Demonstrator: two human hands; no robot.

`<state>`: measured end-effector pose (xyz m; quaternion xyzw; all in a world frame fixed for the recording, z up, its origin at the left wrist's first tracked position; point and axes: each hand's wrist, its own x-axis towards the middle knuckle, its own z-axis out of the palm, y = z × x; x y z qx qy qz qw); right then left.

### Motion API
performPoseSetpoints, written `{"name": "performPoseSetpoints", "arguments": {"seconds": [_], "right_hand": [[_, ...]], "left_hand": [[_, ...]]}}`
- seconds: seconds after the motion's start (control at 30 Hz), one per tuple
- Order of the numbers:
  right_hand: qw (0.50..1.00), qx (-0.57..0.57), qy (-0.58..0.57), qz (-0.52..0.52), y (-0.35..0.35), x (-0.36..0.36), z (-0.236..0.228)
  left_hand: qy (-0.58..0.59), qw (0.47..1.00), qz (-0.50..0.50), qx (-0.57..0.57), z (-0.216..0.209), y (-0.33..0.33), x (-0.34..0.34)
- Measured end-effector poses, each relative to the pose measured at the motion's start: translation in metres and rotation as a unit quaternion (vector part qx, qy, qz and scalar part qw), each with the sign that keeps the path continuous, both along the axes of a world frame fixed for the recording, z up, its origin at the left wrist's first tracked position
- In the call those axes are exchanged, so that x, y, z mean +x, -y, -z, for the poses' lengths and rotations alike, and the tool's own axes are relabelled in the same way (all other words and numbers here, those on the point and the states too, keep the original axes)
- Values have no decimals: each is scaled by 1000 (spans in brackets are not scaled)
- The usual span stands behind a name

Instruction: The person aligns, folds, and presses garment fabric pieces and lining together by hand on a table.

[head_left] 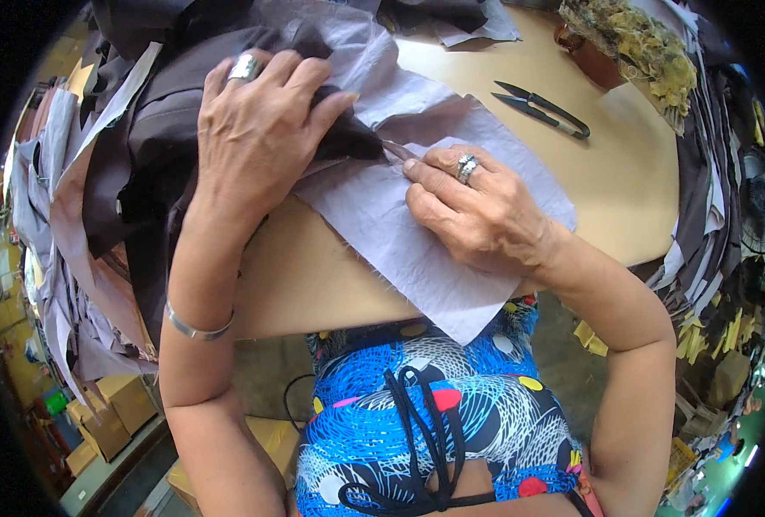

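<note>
Dark brown cloth (163,121) lies bunched at the left of the table, sewn to or lying against pale lavender cloth (460,284). My left hand (266,121), with a wide ring, has its fingers curled down over the dark cloth; the fingertips are hidden in its folds. To its right, my right hand (482,202) pinches a narrow dark end of the cloth between thumb and fingers. The lavender cloth spreads beneath my right hand, and its corner hangs over the table's front edge.
Black thread snips (555,119) lie on the cream table (632,189) at the back right. Beyond them is a bundle of yellowish scraps (641,52). Piles of cloth hang at the left (55,258) and right (714,172) edges. Cardboard boxes (115,414) stand at lower left.
</note>
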<state>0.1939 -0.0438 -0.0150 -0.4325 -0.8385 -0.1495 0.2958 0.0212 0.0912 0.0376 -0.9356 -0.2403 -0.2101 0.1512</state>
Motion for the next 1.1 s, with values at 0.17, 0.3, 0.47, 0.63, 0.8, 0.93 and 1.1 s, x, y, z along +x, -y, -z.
{"name": "performPoseSetpoints", "arguments": {"seconds": [0.17,0.3,0.47,0.63,0.8,0.93,1.1], "right_hand": [[998,-49,-41,-5,0,0,-6],[999,-21,-26,-16,1,2,1],[998,-41,-38,-31,2,4,0],[993,-62,-71,-76,1,2,-3],[993,-66,-82,-61,1,4,-2],[993,-63,-79,-64,2,5,-3],[997,-51,-41,-52,0,4,4]], "left_hand": [[-84,992,36,-87,-13,5,-13],[-73,992,101,17,-22,12,-19],[-4,991,70,111,-14,3,-24],[-41,986,48,155,6,-44,-38],[108,984,67,129,-6,-28,-40],[-26,999,-20,38,7,20,-35],[-62,977,82,185,12,-41,-64]]}}
